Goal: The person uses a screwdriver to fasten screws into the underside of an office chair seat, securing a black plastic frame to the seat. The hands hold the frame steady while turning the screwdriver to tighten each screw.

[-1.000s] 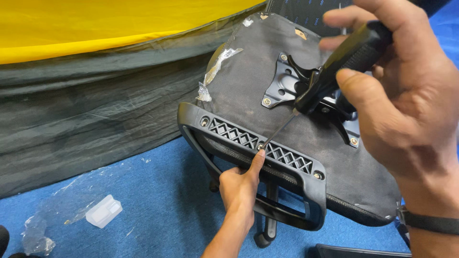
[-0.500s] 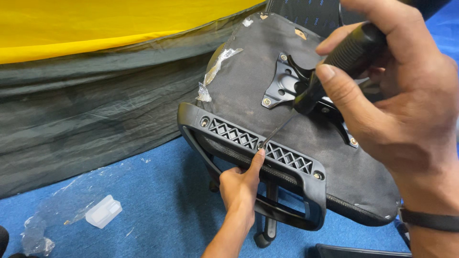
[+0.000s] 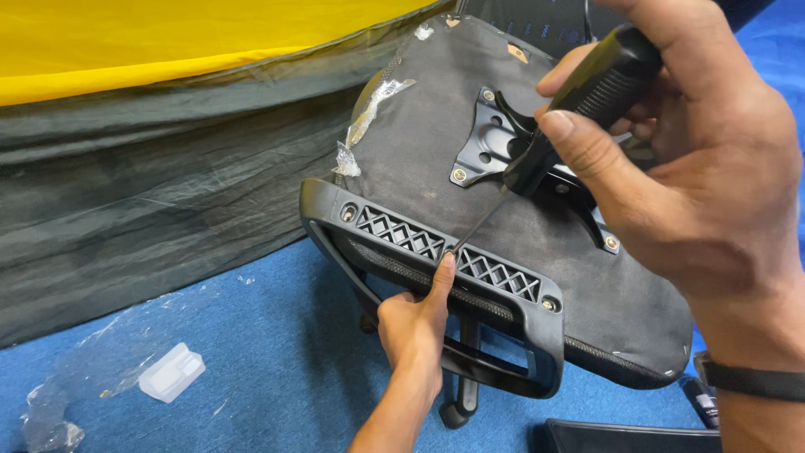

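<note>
- Right hand: fingers wrapped tight round a screwdriver; thumb pressed along the black ribbed handle, a dark band at the wrist.
- Screwdriver: thick black grip w/ fine ridges, thin dark shaft running down-left; tip meets the middle of the plastic frame, right by the left index fingertip.
- Left hand: comes up from below, fingers curled under the frame's lower edge, index finger stretched up & touching the frame beside the tip. Narrow grip on the frame, not a full fist.
- Plastic frame: black moulded bar w/ rounded corners, two lattice (criss-cross) cut-out panels either side of centre, a recessed screw hole near each end. A loop-shaped lower part hangs below it.
- Frame sits along the near edge of an upturned chair seat: underside covered in dark grey fabric, dusty & scuffed, scraps of clear tape stuck near the upper left edge.
- Metal bracket: black plate bolted to the seat underside, brass-coloured screw heads at its corners; partly hidden behind the right hand.
- All of it lies tilted on a blue carpet, centre-right of view.
- Left of it: crumpled dark green cloth w/ yellow sheet above.
- On the carpet lower left: small clear plastic block & clear plastic wrap, well apart from the hands.
</note>
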